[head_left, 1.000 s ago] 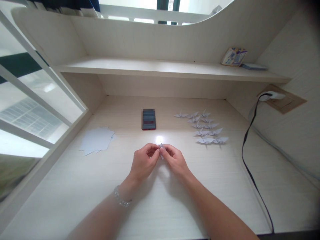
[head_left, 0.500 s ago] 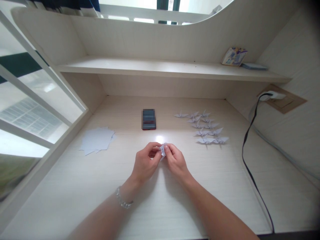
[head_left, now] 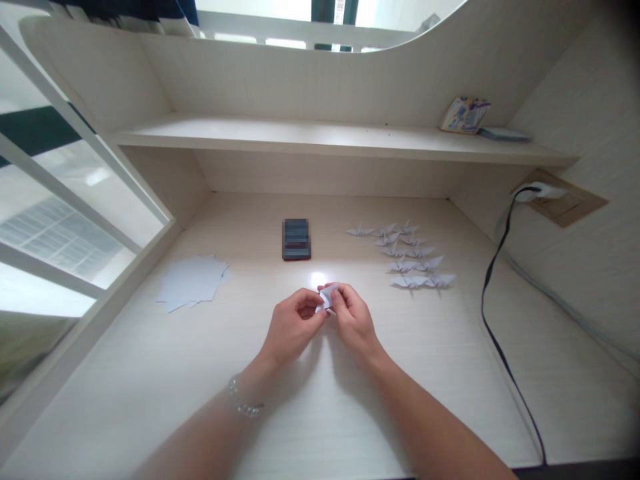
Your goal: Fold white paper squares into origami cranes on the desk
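Observation:
Between my two hands is a small piece of folded white paper (head_left: pixel 327 295), held just above the desk. My left hand (head_left: pixel 296 324) pinches its left and lower edge with thumb and fingers. The right side of the paper is gripped by my right hand (head_left: pixel 354 320), its thumb lying on the near face. My fingers cover part of the folds. Several white paper cranes (head_left: pixel 413 266) stand in rows to the right. Over on the left lies a loose stack of white paper sheets (head_left: pixel 191 281).
A dark phone-like object (head_left: pixel 297 239), its surface blurred, lies beyond my hands. A black cable (head_left: pixel 493 333) runs from a wall socket (head_left: pixel 563 197) down the desk's right side. On the shelf (head_left: pixel 300 137) above, a small colourful packet (head_left: pixel 465 115) leans near a flat item.
The folded paper has turned in my fingers and shows a wider white face. My left hand has shifted slightly down; the cranes and sheets lie as before.

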`<state>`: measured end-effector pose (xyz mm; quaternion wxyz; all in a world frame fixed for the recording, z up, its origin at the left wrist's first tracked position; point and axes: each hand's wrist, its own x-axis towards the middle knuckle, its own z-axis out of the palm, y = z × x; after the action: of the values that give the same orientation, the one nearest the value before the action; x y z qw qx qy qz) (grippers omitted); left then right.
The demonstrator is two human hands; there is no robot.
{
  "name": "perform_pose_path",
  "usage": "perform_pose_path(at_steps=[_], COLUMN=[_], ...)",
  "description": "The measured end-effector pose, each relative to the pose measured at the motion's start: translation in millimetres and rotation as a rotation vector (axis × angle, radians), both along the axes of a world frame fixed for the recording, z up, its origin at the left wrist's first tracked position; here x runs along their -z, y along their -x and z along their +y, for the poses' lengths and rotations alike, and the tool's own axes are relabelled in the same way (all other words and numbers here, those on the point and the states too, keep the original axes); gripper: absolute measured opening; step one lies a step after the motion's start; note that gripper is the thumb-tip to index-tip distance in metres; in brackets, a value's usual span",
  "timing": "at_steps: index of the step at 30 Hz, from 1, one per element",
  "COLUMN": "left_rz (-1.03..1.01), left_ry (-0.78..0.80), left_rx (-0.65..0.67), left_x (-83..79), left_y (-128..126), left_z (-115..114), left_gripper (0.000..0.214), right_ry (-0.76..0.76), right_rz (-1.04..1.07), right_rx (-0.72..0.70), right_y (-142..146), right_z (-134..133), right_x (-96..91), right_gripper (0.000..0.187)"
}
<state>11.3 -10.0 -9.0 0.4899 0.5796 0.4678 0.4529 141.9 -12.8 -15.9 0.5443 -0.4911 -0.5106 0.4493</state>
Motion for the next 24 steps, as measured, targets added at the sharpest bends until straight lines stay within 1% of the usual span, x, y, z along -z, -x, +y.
perform_pose_path(at_steps=[3, 7, 10, 12, 15, 18, 21, 24], left_rz=[-0.021, -0.089, -0.099, -0.064, 0.055, 0.154, 0.159, 0.143], left_ry=[0.015, 0.101, 0.164, 0.187, 0.162, 0.065, 0.015, 0.033], left_rx=[0.02, 0.064, 0.041, 0.014, -0.005, -0.037, -0.063, -0.028], left_x=[-0.2, -3.0, -1.2, 1.9, 5.1, 3.3, -0.7, -2.5], left_y=[-0.4, -1.2, -0.6, 0.7, 3.0, 3.9, 3.4, 3.1], left_z=[0.6, -0.2, 0.1, 0.9, 2.1, 3.1, 4.7, 6.8], left_gripper=[0.016, 0.018, 0.021, 0.024, 0.026, 0.025, 0.023, 0.022], right_ry=[0.011, 0.052, 0.13, 0.16, 0.147, 0.079, 0.028, 0.035], right_rz=[0.119, 0.264, 0.405, 0.447, 0.407, 0.28, 0.171, 0.124], right_rx=[-0.026, -0.013, -0.022, -0.026, -0.023, 0.009, 0.004, -0.042], right_y=[0.0, -0.7, -0.5, 0.1, 0.7, 0.2, -1.4, -3.5], right_z=[0.8, 3.4, 4.8, 5.1, 4.6, 3.3, 1.4, 0.5], right_x=[0.8, 1.6, 2.6, 3.9, 5.5, 4.8, 1.9, -0.9], right_gripper=[0.022, 0.019, 0.022, 0.024, 0.023, 0.021, 0.028, 0.038])
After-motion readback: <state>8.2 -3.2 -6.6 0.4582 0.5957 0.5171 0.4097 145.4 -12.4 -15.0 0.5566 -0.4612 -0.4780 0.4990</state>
